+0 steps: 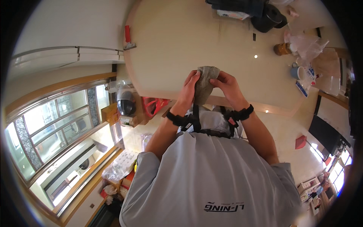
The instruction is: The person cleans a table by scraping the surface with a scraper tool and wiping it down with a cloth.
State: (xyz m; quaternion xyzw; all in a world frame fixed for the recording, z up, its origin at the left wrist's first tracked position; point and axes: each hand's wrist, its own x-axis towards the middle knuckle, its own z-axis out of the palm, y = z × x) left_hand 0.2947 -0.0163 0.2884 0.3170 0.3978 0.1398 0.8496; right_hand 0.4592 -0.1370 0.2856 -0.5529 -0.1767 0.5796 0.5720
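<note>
A folded grey-brown cloth (204, 85) hangs between my two hands, over the near edge of the pale tabletop (181, 42). My left hand (188, 89) grips its left side, thumb near the upper corner. On the opposite side, the thumb and fingers of my right hand (228, 85) pinch the cloth's upper right part. Black straps circle both wrists. Far off at the table's left edge lies a scraper with a red handle (128, 34) and a metal head.
Toward the table's right side are a brown-filled jar (282, 49), a blue mug (297, 71) and crumpled clear plastic bags (307, 46). A black container (266, 18) stands at the far edge. Left of the table, a dark helmet (126, 103) sits on boxes beside a red bag (153, 105).
</note>
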